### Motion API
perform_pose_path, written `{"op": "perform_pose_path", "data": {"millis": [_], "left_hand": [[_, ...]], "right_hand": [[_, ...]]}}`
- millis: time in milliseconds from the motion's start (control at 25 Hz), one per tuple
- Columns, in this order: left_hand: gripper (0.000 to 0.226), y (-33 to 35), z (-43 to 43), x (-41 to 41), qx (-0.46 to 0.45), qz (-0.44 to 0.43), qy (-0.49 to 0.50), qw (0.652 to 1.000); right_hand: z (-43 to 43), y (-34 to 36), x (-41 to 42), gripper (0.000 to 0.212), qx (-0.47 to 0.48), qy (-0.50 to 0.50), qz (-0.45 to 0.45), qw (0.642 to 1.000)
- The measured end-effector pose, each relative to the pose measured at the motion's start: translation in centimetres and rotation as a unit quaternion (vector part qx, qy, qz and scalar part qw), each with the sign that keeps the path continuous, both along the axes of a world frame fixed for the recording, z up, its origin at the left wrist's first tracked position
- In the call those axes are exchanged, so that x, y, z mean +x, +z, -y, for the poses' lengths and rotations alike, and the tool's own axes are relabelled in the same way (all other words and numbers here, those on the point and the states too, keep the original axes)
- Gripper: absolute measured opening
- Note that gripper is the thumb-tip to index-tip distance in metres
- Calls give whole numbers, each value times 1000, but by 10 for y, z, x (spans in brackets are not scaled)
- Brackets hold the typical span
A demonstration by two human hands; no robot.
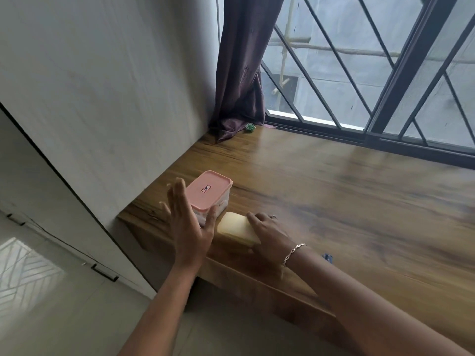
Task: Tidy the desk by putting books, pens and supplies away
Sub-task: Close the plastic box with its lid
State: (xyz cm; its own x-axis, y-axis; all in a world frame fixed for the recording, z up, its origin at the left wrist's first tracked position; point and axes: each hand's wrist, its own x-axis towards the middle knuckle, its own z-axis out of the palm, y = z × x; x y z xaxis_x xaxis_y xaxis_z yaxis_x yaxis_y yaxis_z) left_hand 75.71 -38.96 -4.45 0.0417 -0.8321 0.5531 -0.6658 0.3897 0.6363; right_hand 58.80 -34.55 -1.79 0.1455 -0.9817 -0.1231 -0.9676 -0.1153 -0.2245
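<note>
A clear plastic box with a pink lid (208, 193) stands near the left end of the wooden desk (347, 201). Beside it, closer to me, lies a pale yellow box (235, 227) at the desk's front edge. My left hand (189, 224) is raised with straight, spread fingers against the pink-lidded box's near left side, thumb by its corner. My right hand (267, 233), with a bracelet on the wrist, lies over the right side of the yellow box with fingers laid along its top edge.
A white wardrobe panel (102, 98) bounds the desk's left end. A dark purple curtain (241, 73) hangs in the back corner with a small green thing (249, 127) at its foot. A barred window (372, 73) runs along the back. A small blue thing (327, 258) lies behind my right forearm.
</note>
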Motion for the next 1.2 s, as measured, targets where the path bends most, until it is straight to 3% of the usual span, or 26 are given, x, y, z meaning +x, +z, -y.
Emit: {"op": "perform_pose_path", "data": {"millis": [160,480,560,680,840,1200], "left_hand": [[67,-3,-14,-16,-79,108,-74,988],[69,-14,-24,-66,-66,233,-115,963],[63,-14,-32,-86,-60,258,-133,955],[62,-14,-47,-123,-64,270,-157,948],[61,-13,-85,-187,-42,269,-214,938],[68,-3,-173,-313,-40,274,-318,907]], "right_hand": [[-4,-4,9,80,8,21,-14,1000],[-32,-1,-28,78,-91,-12,18,996],[-46,-4,-49,91,-92,-48,10,995],[-68,-6,-87,96,-91,-93,-36,991],[-121,-6,-153,120,-72,-140,-63,986],[-223,-2,-278,100,-51,-273,-70,958]]}}
